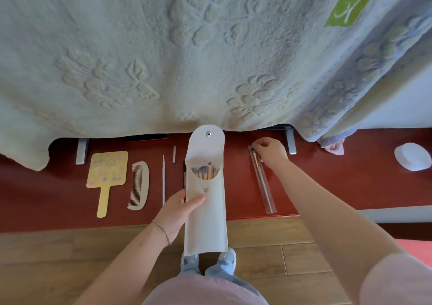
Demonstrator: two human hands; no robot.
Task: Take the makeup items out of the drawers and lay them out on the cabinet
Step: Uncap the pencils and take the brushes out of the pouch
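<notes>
Blanket (pixel 163 59): pale, embossed, hanging over the back of the cabinet.
Cabinet (pixel 339 183): red top, items laid in a row.
Pouch (pixel 205 211): white, flap open, brush tips showing; held upright over the front edge, between the two hands.
Left hand (pixel 180 211): grips the pouch's left side, thumb across its front.
Right hand (pixel 268 150): fingers curled, pinching the far end of the sleeve.
Sleeve (pixel 263 180): clear, one brush inside, flat on the cabinet, right of the pouch.
Mirror (pixel 106 176): yellow, far left.
Comb (pixel 139 185): beside the mirror.
Stick (pixel 163 179): thin, white, between comb and pouch.
Pad (pixel 412 156): white, round, far right.
</notes>
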